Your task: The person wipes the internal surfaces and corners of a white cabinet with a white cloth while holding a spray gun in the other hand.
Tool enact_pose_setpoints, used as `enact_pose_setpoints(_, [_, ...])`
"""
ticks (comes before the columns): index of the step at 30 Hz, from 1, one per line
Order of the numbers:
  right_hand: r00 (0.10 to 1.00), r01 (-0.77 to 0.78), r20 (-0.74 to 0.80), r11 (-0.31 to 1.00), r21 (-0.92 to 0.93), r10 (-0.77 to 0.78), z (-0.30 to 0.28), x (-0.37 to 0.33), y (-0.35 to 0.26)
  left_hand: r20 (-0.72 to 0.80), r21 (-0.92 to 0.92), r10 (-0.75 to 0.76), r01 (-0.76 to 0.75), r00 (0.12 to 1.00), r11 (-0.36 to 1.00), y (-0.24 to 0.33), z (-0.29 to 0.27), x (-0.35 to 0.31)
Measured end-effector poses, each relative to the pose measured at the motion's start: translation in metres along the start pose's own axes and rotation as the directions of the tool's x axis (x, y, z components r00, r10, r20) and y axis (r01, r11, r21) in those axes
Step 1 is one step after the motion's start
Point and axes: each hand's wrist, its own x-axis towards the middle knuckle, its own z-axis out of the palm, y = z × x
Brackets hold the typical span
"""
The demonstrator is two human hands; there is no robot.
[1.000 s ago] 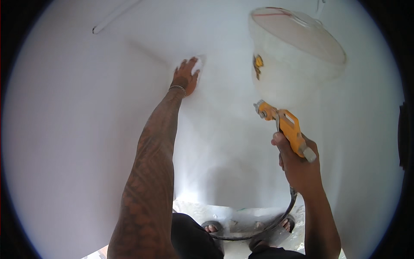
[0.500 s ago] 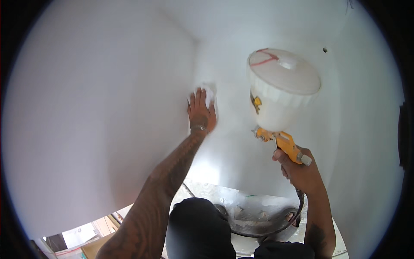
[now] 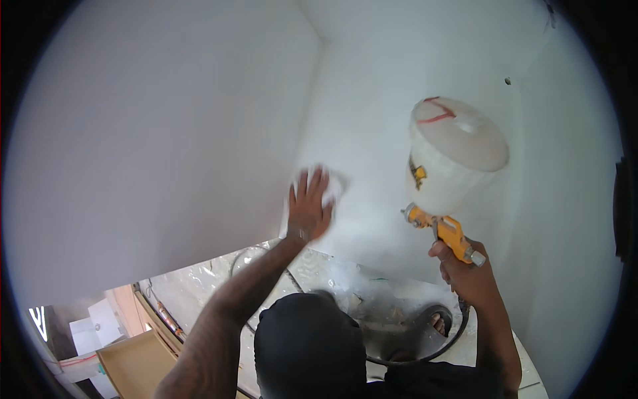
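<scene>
Closed round the handle of a yellow spray gun (image 3: pixel 457 247), my right hand (image 3: pixel 468 276) holds it in front of the pale back wall (image 3: pixel 372 133), to the right of centre in my head view. Its nozzle (image 3: pixel 411 213) points to the left. Mounted above the gun is a large white cup (image 3: pixel 445 171), tilted, with a red mark (image 3: pixel 437 118) on its lid and a yellow-and-dark label (image 3: pixel 419 175) on its side. From under that hand a dark hose (image 3: pixel 460 332) drops and curves across the floor (image 3: pixel 212 282).

Well apart from the gun, I have the left hand (image 3: pixel 309 209) laid flat, fingers spread, over a white pad or cloth (image 3: pixel 332 186) against the back wall, beside its corner with the left panel (image 3: pixel 179 146); blur keeps me from telling which it is. Farther out, a small hole (image 3: pixel 508 81) shows in the wall at upper right. Below me are a dark-clothed knee (image 3: pixel 309 346) and a foot (image 3: pixel 437 324) in dark footwear. At lower left lies a tan board (image 3: pixel 136 362).
</scene>
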Motion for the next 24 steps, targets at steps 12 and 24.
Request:
enact_pose_setpoints(12, [0.973,0.192,-0.140,0.981,0.034,-0.186,-0.005,-0.049,0.016,0.056,0.009,0.425,-0.427,0.903,0.904,0.087,-0.003,-0.005])
enact_pose_setpoints(24, [0.888,0.224,-0.387,0.968,-0.110,-0.249,0.004,-0.086,0.037,-0.194,0.041,0.001,0.007,0.981,0.999,0.056,0.022,0.110])
